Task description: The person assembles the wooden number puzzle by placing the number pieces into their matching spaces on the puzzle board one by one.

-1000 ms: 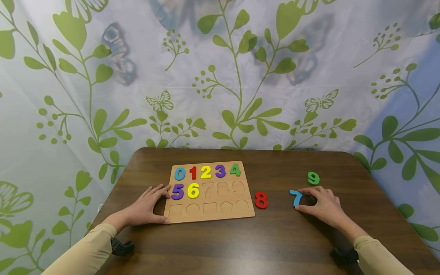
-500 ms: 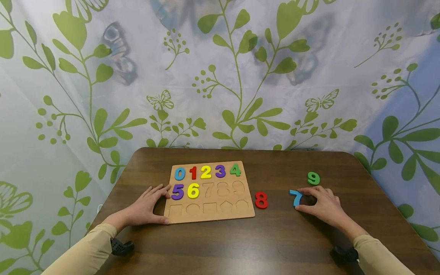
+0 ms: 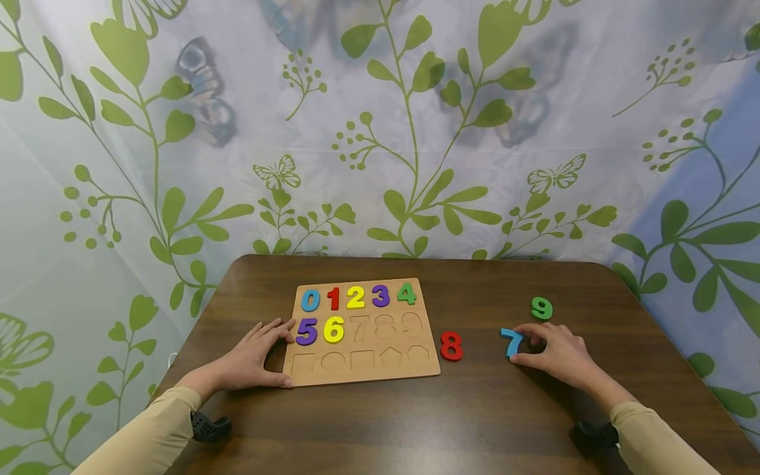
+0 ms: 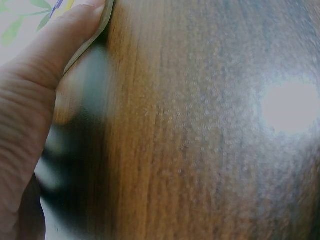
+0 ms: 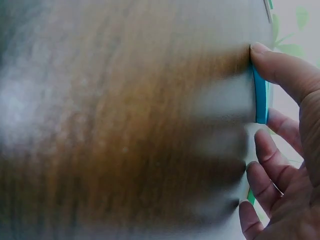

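Right hand [image 3: 558, 355] pinches blue number 7 [image 3: 512, 342] between thumb and forefinger, toward right edge of desk [image 3: 380, 422]. Left hand [image 3: 252, 359], fingers loosely extended, touches left edge of wooden number puzzle board [image 3: 362, 374].

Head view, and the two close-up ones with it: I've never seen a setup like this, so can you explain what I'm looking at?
There's no machine here, just a person's two bare hands. The widest picture comes from a camera worn on the head, looking forward and down. The two close-ups come from cameras worn on the wrists, one for each hand.

On the brown table lies a wooden puzzle board with number pieces 0 to 6 in place. To the right of the board lie a red 8 and, farther over, a green 9. The left hand touches the board's left edge. The right hand pinches a blue 7. Behind the table is a leaf-patterned backdrop.
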Demonstrator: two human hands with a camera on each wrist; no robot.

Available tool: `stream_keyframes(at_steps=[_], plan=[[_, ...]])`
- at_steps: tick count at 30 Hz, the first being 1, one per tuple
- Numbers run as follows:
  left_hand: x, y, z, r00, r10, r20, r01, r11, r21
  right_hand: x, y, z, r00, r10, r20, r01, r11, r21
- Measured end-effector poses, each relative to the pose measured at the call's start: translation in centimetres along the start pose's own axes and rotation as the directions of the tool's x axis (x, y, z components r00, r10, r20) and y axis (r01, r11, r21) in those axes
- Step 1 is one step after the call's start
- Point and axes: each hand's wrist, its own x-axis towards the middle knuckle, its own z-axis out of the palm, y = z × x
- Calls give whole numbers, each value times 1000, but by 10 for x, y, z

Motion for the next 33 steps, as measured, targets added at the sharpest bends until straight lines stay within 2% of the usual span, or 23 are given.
stream_keyframes(at_steps=[6,22,33], plan=[[0,0,0,1000,3,0,-3,1000,6,1,-1,-1,1000,-7,7,7,1000,2],[1,-1,-1,1000,1,1,-1,1000,4,11,2,0,995,-93,-22,92,996,-19],[1,-1,-1,1000,-1,1,1,1000,6,24,-14,-2,990,-135,-38,135,991,-4]])
